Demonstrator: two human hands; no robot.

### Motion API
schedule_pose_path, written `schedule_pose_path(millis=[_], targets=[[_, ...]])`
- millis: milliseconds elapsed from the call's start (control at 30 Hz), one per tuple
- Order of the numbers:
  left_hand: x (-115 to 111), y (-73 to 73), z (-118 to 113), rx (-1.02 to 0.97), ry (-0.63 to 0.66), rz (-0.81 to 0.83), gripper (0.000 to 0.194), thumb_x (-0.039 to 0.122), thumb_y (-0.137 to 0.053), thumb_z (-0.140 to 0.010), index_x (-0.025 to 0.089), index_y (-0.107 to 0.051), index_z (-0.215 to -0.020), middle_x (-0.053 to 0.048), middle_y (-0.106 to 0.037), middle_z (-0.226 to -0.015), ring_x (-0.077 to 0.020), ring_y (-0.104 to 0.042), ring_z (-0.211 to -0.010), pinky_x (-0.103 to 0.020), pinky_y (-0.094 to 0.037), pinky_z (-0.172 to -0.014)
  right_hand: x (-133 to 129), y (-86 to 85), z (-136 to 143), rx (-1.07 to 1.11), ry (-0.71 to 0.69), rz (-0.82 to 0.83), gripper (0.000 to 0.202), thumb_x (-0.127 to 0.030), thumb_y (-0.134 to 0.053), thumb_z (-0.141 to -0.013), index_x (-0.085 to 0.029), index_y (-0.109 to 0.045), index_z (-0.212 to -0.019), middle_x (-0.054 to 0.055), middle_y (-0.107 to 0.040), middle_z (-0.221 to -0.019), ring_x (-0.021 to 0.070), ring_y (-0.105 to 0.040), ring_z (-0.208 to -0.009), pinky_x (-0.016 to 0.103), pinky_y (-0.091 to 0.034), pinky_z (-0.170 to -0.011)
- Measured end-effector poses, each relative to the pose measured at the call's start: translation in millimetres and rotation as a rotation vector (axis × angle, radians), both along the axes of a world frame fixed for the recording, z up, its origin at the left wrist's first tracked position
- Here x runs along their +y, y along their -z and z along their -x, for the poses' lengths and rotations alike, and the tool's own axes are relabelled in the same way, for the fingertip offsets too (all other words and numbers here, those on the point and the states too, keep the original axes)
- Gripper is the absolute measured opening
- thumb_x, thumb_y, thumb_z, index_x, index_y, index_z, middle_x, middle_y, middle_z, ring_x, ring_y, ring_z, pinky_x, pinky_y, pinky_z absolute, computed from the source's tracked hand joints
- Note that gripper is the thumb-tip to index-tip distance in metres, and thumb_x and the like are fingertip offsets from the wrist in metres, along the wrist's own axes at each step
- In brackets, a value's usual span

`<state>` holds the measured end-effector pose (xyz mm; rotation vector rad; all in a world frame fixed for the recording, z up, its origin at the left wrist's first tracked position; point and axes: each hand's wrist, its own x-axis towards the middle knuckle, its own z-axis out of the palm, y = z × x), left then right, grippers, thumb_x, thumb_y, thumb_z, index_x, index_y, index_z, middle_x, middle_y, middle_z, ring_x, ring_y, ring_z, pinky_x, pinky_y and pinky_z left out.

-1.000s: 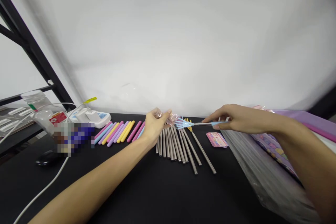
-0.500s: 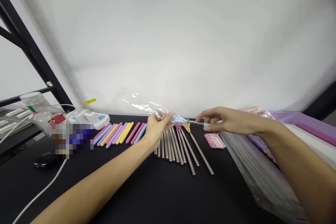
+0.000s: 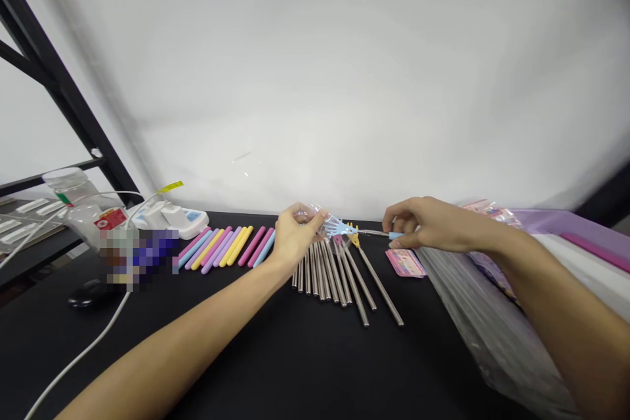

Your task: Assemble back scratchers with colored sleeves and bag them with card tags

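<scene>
My left hand [image 3: 294, 233] pinches a clear plastic bag [image 3: 315, 211] at its opening. A blue hand-shaped scratcher [image 3: 340, 228] lies with its claw end at that opening, its metal rod pointing right. My right hand [image 3: 418, 223] is closed on its blue handle [image 3: 395, 235]. Below are several metal rods [image 3: 319, 275], side by side on the black table [image 3: 275, 354]; a yellow claw head [image 3: 353, 236] and a pink one [image 3: 337, 244] show at their upper ends. Pink printed cards [image 3: 406, 262] sit under my right hand.
Several pink, blue, purple and yellow sticks [image 3: 216, 249] lie at the left. Beyond them are a power strip [image 3: 189, 222], a clear jar [image 3: 81, 203], a white cable and a black mouse [image 3: 91, 294]. Long clear plastic bags [image 3: 467, 315] and a purple bin [image 3: 566, 226] are at the right.
The blue scratcher and my right hand have shifted slightly right. The clear bag, spread out to the left before, now shows mostly bunched near my left hand. The view has shifted a little.
</scene>
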<state>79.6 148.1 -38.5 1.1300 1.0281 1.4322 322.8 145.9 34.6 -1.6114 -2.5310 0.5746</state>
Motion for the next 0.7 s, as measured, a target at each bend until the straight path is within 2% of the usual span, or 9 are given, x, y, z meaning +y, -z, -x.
schedule_pose_path(millis=[100,200,300,433,567,633,700], targets=[[2,-2.6,3,0.046,-0.049,-0.021,0.032,0.033,-0.08,-0.071,0.014,-0.054,-0.07,0.0,-0.059,-0.066,-0.0152,-0.064,-0.068,-0.035,-0.063,-0.061,0,-0.8,1,-0.032,0.0,-0.06,0.021,-0.036,-0.068,-0.072,-0.021,-0.066,-0.087,0.003,-0.067,-0.079,0.0208,-0.062,-0.073,0.031,-0.044,-0.065],[1,-3.8,6,0.034,-0.015,0.002,0.033,0.035,-0.079,-0.073,0.014,-0.054,-0.071,-0.001,-0.06,-0.068,-0.0154,-0.065,-0.07,-0.035,-0.063,-0.064,0,-0.6,3,0.03,0.002,-0.085,0.025,-0.039,-0.068,-0.073,-0.021,-0.066,-0.09,0.005,-0.068,-0.083,0.0213,-0.063,-0.076,0.032,-0.046,-0.067],[-3,-3.2,3,-0.073,0.058,0.032,0.032,0.032,-0.079,-0.075,0.014,-0.053,-0.076,-0.004,-0.065,-0.075,-0.0169,-0.068,-0.079,-0.035,-0.062,-0.073,-2,0.3,7,0.179,0.018,0.045,0.032,-0.044,-0.068,-0.077,-0.019,-0.063,-0.097,0.004,-0.067,-0.078,0.0199,-0.064,-0.07,0.031,-0.048,-0.064],[-11,-4.3,-7,-0.226,0.105,0.066,0.033,0.023,-0.08,-0.074,0.015,-0.055,-0.093,-0.006,-0.07,-0.086,-0.016,-0.07,-0.083,-0.033,-0.059,-0.085,-6,2.8,17,0.354,0.059,0.222,0.037,-0.047,-0.07,-0.077,-0.019,-0.056,-0.097,0.003,-0.065,-0.077,0.0195,-0.067,-0.066,0.031,-0.053,-0.063],[-20,-10.3,-15,-0.249,0.258,0.071,0.031,0.019,-0.08,-0.073,0.013,-0.058,-0.094,-0.007,-0.071,-0.087,-0.0154,-0.07,-0.082,-0.031,-0.057,-0.086,-11,5.5,32,0.451,0.008,0.254,0.039,-0.044,-0.075,-0.075,-0.022,-0.046,-0.09,0.0,-0.065,-0.076,0.0221,-0.07,-0.069,0.031,-0.053,-0.06],[-23,-13.1,-17,-0.246,0.31,0.087,0.031,0.024,-0.08,-0.074,0.013,-0.058,-0.093,-0.007,-0.07,-0.087,-0.0165,-0.07,-0.081,-0.032,-0.057,-0.084,-11,7.5,39,0.503,0.008,0.233,0.044,-0.041,-0.078,-0.073,-0.023,-0.04,-0.085,-0.002,-0.063,-0.074,0.0223,-0.071,-0.069,0.03,-0.052,-0.059],[-22,-14.9,-17,-0.221,0.298,0.103,0.031,0.032,-0.078,-0.078,0.013,-0.058,-0.093,-0.007,-0.069,-0.084,-0.0175,-0.07,-0.078,-0.032,-0.058,-0.077,-11,9.7,42,0.53,0.005,0.218,0.047,-0.04,-0.079,-0.071,-0.023,-0.036,-0.082,-0.003,-0.06,-0.071,0.0221,-0.07,-0.07,0.029,-0.051,-0.059]])
